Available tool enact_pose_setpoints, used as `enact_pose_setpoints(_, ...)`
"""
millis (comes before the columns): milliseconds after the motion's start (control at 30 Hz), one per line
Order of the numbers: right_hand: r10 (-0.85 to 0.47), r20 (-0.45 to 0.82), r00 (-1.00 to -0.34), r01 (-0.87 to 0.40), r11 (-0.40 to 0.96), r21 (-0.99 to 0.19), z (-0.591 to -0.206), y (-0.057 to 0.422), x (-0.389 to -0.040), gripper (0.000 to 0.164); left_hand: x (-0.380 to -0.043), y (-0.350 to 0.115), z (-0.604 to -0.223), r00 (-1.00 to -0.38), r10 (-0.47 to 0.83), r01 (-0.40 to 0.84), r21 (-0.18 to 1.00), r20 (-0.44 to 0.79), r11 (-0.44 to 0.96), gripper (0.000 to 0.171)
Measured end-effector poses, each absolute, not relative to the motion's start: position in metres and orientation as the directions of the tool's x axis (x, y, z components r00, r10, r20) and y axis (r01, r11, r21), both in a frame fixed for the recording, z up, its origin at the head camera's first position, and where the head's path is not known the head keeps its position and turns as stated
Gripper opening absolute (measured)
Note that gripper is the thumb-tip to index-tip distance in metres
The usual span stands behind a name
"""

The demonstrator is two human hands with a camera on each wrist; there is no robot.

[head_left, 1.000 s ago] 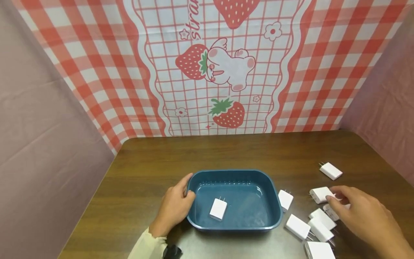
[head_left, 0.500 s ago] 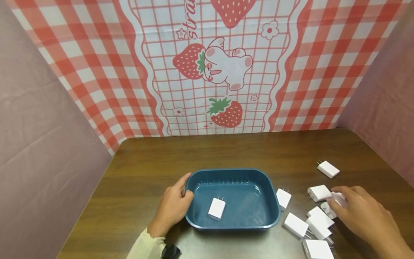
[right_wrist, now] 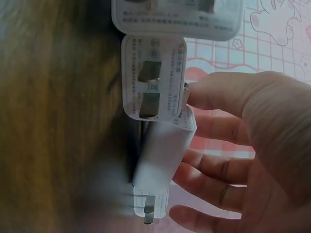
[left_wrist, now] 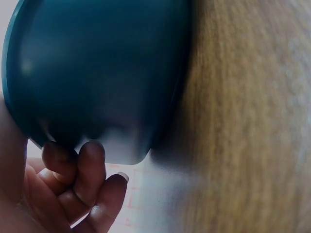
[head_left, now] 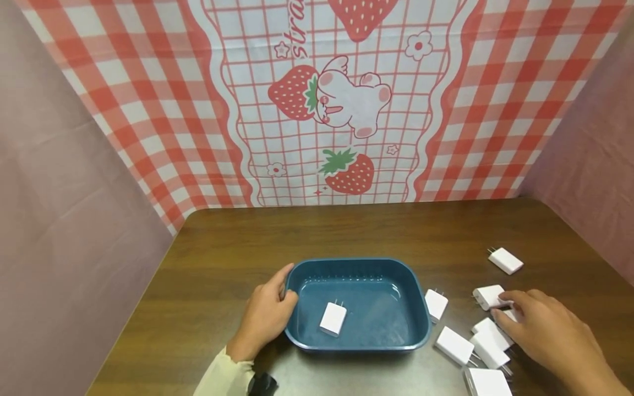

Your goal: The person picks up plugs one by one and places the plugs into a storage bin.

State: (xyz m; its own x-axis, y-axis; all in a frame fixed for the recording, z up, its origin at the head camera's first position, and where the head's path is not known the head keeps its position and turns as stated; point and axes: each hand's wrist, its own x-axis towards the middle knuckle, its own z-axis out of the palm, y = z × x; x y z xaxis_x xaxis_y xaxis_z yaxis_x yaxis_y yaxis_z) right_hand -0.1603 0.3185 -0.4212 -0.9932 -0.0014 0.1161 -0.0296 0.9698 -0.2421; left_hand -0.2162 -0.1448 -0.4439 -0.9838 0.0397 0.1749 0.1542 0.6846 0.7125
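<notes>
A blue rectangular tray (head_left: pixel 359 342) sits mid-table with one white charger plug (head_left: pixel 333 319) lying inside, prongs toward the far side. My left hand (head_left: pixel 267 311) grips the tray's left rim, thumb over the edge; in the left wrist view, its fingers (left_wrist: pixel 90 167) lie against the outer wall. At the right, my right hand (head_left: pixel 547 324) has thumb and fingers around a charger plug (head_left: pixel 513 314), mostly hidden by the hand. The right wrist view shows fingers behind a white charger body (right_wrist: pixel 165 153) and the thumb beside metal prongs. Another charger (head_left: pixel 489 297) lies right at the fingertips.
Several more white chargers lie loose on the wooden table (head_left: pixel 223 242): one charger (head_left: pixel 436 305) against the tray's right side, a lone charger (head_left: pixel 505 260) farther back, and a cluster with a charger (head_left: pixel 454 346) nearer. A red checked cloth (head_left: pixel 163 132) hangs behind.
My right hand has shifted slightly nearer and lower, covering the charger whose pronged face showed half a second ago. The left hand and the tray stay in place.
</notes>
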Motion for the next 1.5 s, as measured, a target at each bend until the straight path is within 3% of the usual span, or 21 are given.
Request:
enact_pose_setpoints(233, 0.046, 0.068, -0.997, 0.028, 0.971, -0.239, -0.424, 0.324, -0.161, 0.051, -0.217, -0.144, -0.444, -0.985, 0.042, 0.152, 0.714, 0.169, 0.683, 0.057)
enact_pose_setpoints(733, 0.073, -0.096, -0.993, 0.094, 0.969, -0.23, -0.427, 0.334, -0.159, 0.079, -0.216, -0.144, -0.444, -0.988, 0.038, 0.134, 0.727, 0.147, 0.674, 0.057)
enact_pose_setpoints(1000, 0.092, -0.14, -0.986, 0.121, 0.968, -0.219, -0.424, 0.334, -0.157, 0.076, -0.216, -0.144, -0.444, -0.987, 0.035, 0.14, 0.717, 0.159, 0.683, 0.058)
enact_pose_setpoints(1500, 0.06, -0.002, -0.998, 0.058, 0.967, -0.247, -0.424, 0.332, -0.155, 0.055, -0.215, -0.143, -0.442, -0.991, 0.035, 0.116, 0.724, 0.126, 0.68, 0.057)
